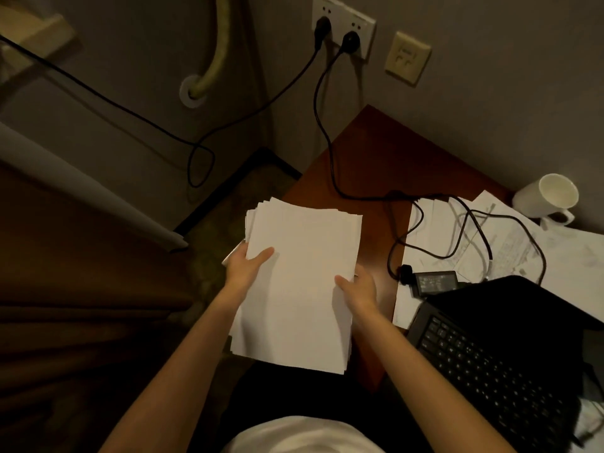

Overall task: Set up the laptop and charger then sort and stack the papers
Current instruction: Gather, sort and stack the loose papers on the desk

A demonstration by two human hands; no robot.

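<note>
I see both hands on a stack of white papers (300, 282) at the centre of the frame, held out over the left edge of the reddish-brown surface (366, 165). The left hand (243, 268) has its grip closed on the stack's left edge, thumb lying on top of the top sheet and fingers hidden underneath. The right hand (358, 289) grips the right edge the same way, thumb on top. The sheets are not squared up (their corners fan out at the upper left of the stack).

At the lower right of the frame the black laptop (510, 351) lies open on the surface, keyboard showing. Just above its upper-left corner sits the black charger brick (436, 282), resting on loose papers (496, 243) spread across the right side of the surface. The charger cable (330, 152) loops over those sheets and runs up to a black plug in the white wall socket (343, 26) at the top centre; a second plug sits beside it in the same plate.

A white mug (549, 197) stands at the right edge of the frame, near the wall, beside the loose papers.
</note>
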